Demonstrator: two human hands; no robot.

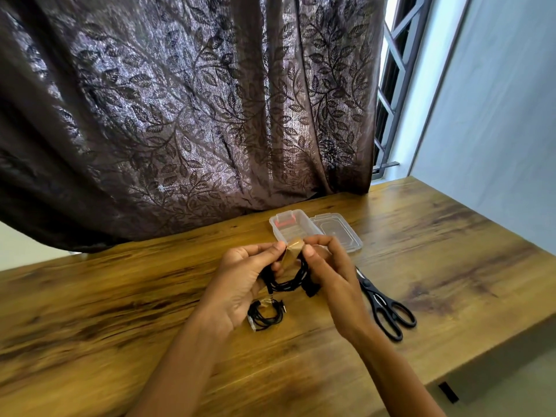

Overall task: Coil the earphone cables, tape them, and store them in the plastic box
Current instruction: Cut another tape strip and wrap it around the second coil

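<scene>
Both hands hold a coiled black earphone cable (290, 281) above the table. My left hand (243, 284) grips the coil's left side. My right hand (328, 275) pinches a strip of brown tape (291, 251) that wraps over the top of the coil. A second black coiled cable (266, 316), bound with clear tape, lies on the table just below my left hand. The clear plastic box (290, 228) stands open behind the hands, something red at its far end. Its lid (338, 233) lies beside it on the right.
Black scissors (383, 302) lie on the wooden table (120, 296) to the right of my right hand. A dark leaf-patterned curtain (180, 115) hangs over the table's far edge. The table's right edge drops off near a wall.
</scene>
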